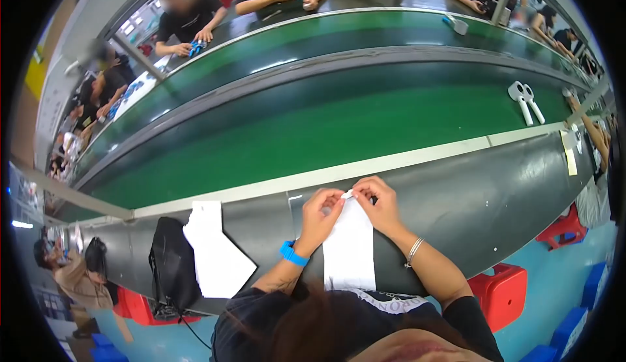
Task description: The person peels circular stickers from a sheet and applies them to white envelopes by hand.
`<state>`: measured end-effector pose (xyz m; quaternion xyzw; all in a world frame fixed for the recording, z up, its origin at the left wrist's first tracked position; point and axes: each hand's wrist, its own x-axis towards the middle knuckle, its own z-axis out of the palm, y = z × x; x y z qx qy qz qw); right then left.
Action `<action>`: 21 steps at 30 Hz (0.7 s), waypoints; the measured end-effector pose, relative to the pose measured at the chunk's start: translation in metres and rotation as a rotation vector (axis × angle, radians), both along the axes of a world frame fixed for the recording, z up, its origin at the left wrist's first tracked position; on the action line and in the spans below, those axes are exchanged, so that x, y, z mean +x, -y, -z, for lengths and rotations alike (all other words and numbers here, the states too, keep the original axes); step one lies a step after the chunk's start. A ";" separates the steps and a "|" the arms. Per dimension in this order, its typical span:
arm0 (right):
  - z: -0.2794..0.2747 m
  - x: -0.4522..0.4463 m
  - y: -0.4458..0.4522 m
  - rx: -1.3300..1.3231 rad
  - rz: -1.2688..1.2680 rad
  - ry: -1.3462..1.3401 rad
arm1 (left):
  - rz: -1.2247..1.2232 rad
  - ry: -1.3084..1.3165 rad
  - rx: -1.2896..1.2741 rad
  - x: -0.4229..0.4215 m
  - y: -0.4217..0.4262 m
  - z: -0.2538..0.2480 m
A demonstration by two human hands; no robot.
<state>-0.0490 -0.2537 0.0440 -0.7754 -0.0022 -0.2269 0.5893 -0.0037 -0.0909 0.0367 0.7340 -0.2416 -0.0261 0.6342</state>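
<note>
A long white paper strip (349, 251) lies on the dark worktop in front of my body, its near end reaching my shirt. My left hand (319, 217), above a blue wristwatch (295, 253), pinches the strip's far end between thumb and fingers. Close beside it my right hand (379, 204) pinches the same end, with a bracelet (413, 252) on that wrist. A small white bit shows between the fingertips; whether it is folded paper or a separate piece I cannot tell. More white sheets (220, 261) lie overlapping to the left.
A black bag (173, 257) lies left of the sheets. Beyond the worktop's pale edge runs a green conveyor belt (293, 134), carrying white two-armed parts (525, 103) at right. Red stools (501, 293) stand below. Several co-workers (189, 19) sit across the belt.
</note>
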 end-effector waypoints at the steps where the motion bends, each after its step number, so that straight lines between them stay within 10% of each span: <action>1: 0.004 0.001 0.001 0.014 0.005 -0.001 | 0.003 0.004 0.000 0.001 0.002 0.000; 21: 0.008 0.003 -0.003 -0.012 0.023 0.006 | -0.009 0.015 0.002 0.006 0.003 0.009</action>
